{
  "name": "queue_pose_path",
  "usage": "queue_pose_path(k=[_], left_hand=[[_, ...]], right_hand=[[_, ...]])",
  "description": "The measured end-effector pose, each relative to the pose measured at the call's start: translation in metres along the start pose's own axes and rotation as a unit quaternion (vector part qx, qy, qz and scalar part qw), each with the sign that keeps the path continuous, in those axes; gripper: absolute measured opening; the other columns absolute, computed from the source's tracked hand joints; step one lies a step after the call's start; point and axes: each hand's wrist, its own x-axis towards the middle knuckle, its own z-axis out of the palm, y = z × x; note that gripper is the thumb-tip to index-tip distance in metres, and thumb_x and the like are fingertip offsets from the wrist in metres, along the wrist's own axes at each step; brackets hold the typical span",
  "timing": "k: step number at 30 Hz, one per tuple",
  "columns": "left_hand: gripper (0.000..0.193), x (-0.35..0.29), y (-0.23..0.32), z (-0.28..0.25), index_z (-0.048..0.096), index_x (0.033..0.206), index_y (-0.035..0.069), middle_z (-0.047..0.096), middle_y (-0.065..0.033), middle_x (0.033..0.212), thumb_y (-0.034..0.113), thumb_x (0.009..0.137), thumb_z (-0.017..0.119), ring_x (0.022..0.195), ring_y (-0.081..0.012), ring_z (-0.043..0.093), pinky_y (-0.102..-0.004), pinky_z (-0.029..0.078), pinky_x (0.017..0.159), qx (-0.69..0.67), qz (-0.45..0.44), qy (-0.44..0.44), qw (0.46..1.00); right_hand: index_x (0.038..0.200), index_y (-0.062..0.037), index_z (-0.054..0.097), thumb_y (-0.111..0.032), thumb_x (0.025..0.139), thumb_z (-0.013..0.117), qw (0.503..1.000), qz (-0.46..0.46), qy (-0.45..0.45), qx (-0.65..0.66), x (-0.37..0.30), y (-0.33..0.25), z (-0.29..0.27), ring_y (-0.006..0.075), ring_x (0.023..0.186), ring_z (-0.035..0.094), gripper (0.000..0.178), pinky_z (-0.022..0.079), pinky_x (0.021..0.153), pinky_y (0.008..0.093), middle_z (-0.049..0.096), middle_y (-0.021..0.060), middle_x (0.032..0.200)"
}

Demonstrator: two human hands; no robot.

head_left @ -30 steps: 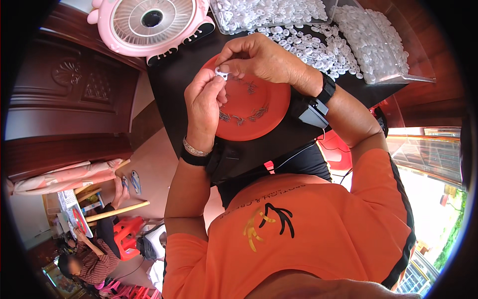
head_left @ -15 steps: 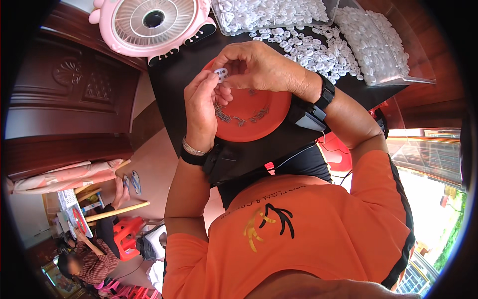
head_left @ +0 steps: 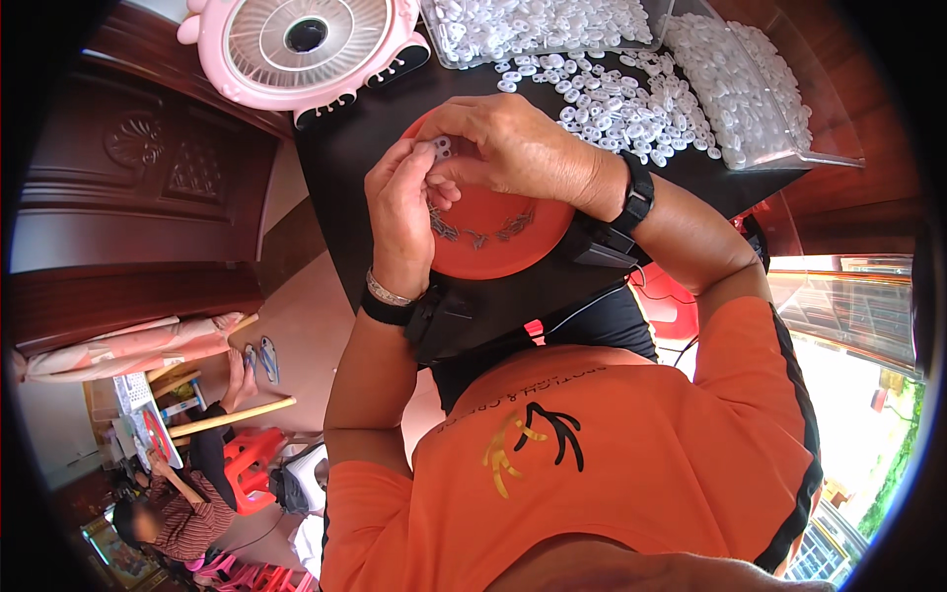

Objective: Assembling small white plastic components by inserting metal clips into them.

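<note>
Over an orange-red plate (head_left: pixel 483 261), my two hands meet at a small white oval plastic piece with holes (head_left: pixel 443 147). My left hand (head_left: pixel 402 202) is closed, with its thumb and finger pinching the piece. My right hand (head_left: pixel 518 143) curls around the piece's far and right side, fingers bent and closed at it; some of its fingertips are hidden. Small grey metal pins (head_left: pixel 478 239) lie in an arc on the plate, below the hands.
Loose white plastic pieces (head_left: pixel 641 113) are spread on the black table (head_left: pixel 340 163). Beyond them stand clear bins (head_left: pixel 543 28) full of the same pieces. A pink fan (head_left: pixel 306 44) stands at the far left. Another person (head_left: pixel 187 513) sits at lower left.
The white piece has tilted and now shows a darker, narrower face between the fingers. My right hand has shifted slightly left and down, its wrist turning; my left hand has hardly moved.
</note>
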Motion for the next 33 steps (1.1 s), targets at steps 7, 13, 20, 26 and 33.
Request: queue_pose_path(k=[7, 13, 20, 26, 33], left_hand=[[0.023, 0.000, 0.002, -0.001, 0.057, 0.088, 0.000, 0.062, -0.0087, 0.072, 0.019, 0.091, 0.045, 0.058, -0.0136, 0.056, -0.0244, 0.041, 0.055, -0.015, -0.002, 0.015, 1.000], [0.024, -0.002, 0.003, 0.000, 0.058, 0.088, -0.001, 0.061, -0.0088, 0.070, 0.019, 0.091, 0.046, 0.057, -0.0138, 0.054, -0.0244, 0.040, 0.054, 0.004, 0.030, 0.001, 1.000], [0.024, -0.005, 0.001, 0.005, 0.058, 0.091, -0.002, 0.060, -0.0083, 0.069, 0.019, 0.093, 0.046, 0.054, -0.0147, 0.054, -0.0243, 0.041, 0.052, 0.002, 0.062, -0.001, 0.998], [0.024, -0.006, 0.002, 0.006, 0.058, 0.092, 0.000, 0.057, -0.0055, 0.070, 0.020, 0.094, 0.045, 0.058, -0.0121, 0.053, -0.0226, 0.040, 0.055, 0.006, 0.056, 0.017, 0.998], [0.023, -0.005, 0.008, 0.004, 0.057, 0.089, 0.001, 0.054, -0.0043, 0.067, 0.020, 0.093, 0.044, 0.057, -0.0106, 0.051, -0.0218, 0.037, 0.054, 0.036, 0.078, -0.002, 0.996]], right_hand=[[0.090, -0.0017, 0.062, -0.011, 0.073, 0.069, 0.998, -0.047, 0.046, 0.016, 0.001, 0.000, 0.002, 0.0323, 0.073, 0.063, 0.020, 0.051, 0.064, 0.0372, 0.063, 0.0130, 0.079], [0.093, -0.0043, 0.062, -0.013, 0.077, 0.071, 1.000, -0.024, 0.011, 0.012, 0.001, -0.001, -0.001, 0.0276, 0.075, 0.065, 0.021, 0.053, 0.065, 0.0331, 0.065, 0.0084, 0.081], [0.080, -0.0030, 0.060, -0.010, 0.075, 0.066, 0.997, -0.049, 0.053, 0.030, 0.000, -0.006, -0.002, 0.0317, 0.066, 0.063, 0.011, 0.051, 0.058, 0.0371, 0.062, 0.0123, 0.070], [0.089, -0.0055, 0.063, -0.014, 0.074, 0.070, 0.994, -0.086, 0.071, -0.006, 0.003, 0.004, -0.009, 0.0301, 0.072, 0.064, 0.018, 0.052, 0.064, 0.0365, 0.065, 0.0100, 0.078], [0.114, -0.0059, 0.062, -0.013, 0.077, 0.067, 0.885, 0.191, 0.350, -0.241, 0.003, -0.029, -0.141, 0.0344, 0.113, 0.052, 0.038, 0.044, 0.092, 0.0397, 0.058, 0.0187, 0.118]])
